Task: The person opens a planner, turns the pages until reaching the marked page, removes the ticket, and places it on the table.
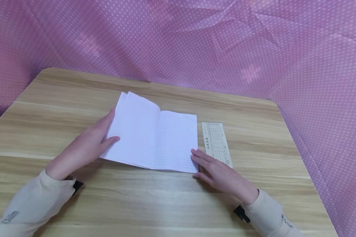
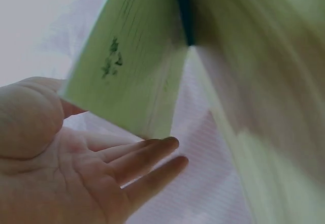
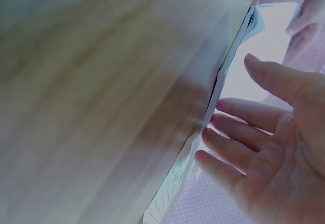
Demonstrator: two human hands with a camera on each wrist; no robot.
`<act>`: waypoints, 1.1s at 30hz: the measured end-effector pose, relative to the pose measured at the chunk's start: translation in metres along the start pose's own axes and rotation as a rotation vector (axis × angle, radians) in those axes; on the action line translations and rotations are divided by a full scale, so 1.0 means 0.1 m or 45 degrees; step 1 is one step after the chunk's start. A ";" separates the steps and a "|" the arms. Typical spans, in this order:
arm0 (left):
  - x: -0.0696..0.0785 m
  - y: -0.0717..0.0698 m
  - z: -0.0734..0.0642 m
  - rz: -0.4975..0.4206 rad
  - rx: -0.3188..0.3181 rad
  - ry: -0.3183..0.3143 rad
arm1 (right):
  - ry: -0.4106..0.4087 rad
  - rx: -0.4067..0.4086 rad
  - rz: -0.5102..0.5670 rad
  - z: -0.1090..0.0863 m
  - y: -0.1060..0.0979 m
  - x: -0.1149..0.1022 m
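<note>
An open notebook [image 1: 175,140] with lined pages lies on the wooden table, its left half lifted at a slant. My left hand [image 1: 87,141] holds that half by the outer edge, thumb over the page and fingers behind. From below, the left wrist view shows the notebook's underside [image 2: 127,66] with dark handwriting, several fingers reaching past its lower edge. My right hand [image 1: 219,172] touches the lower right corner of the right page with extended fingers. In the right wrist view, the right hand's fingertips [image 3: 223,104] are at the notebook's edge.
A narrow printed paper slip [image 1: 216,140] with a grid lies just right of the notebook, its lower end partly behind the right hand. The wooden table [image 1: 130,200] has rounded far corners. A pink dotted cloth [image 1: 166,42] hangs along its back and sides.
</note>
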State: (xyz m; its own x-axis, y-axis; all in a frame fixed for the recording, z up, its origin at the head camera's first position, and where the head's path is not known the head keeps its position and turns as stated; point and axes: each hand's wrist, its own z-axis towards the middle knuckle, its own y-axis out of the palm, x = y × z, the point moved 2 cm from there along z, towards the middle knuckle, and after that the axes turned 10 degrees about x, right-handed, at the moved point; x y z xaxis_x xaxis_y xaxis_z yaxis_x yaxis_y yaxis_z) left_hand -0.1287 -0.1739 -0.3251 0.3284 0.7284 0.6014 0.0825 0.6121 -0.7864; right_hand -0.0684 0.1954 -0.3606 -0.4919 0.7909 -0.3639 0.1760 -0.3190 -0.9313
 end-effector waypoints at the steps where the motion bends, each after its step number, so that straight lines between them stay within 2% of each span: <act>1: 0.04 -0.01 0.00 -0.019 0.030 0.033 | -0.007 0.004 -0.004 0.00 0.00 0.00; 5: 0.23 -0.02 0.07 -0.135 0.080 0.089 | -0.060 0.040 -0.032 0.00 -0.01 -0.01; 9: 0.41 0.02 0.15 -0.316 0.061 0.059 | -0.123 0.093 -0.023 0.07 -0.04 -0.07; 12: 0.54 0.07 0.22 -0.469 0.029 0.030 | -0.123 0.109 0.068 0.21 -0.07 -0.16; 15: 0.66 0.14 0.28 -0.560 0.011 0.034 | -0.127 0.140 0.238 0.41 -0.14 -0.26; 20: 0.83 0.28 0.37 -0.576 -0.044 0.038 | -0.132 0.266 0.597 0.77 -0.32 -0.38; 24: 0.93 0.36 0.38 -0.562 -0.110 0.040 | -0.037 0.350 0.910 0.95 -0.42 -0.43; 27: 0.95 0.40 0.37 -0.558 -0.126 0.065 | 0.018 0.389 1.113 1.00 -0.46 -0.43; 30: 0.94 0.46 0.35 -0.550 -0.148 0.103 | 0.083 0.413 1.218 1.00 -0.47 -0.41; 33: 0.90 0.56 0.31 -0.483 -0.178 0.187 | 0.180 0.429 1.201 0.95 -0.47 -0.36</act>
State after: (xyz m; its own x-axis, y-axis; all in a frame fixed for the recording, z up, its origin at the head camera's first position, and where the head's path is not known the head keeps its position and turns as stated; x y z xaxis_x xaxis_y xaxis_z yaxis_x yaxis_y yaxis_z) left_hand -0.1237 -0.0643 -0.3107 0.3796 0.4022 0.8331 0.3466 0.7732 -0.5311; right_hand -0.1402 0.1318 -0.3018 -0.1668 0.1878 -0.9679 0.1804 -0.9593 -0.2172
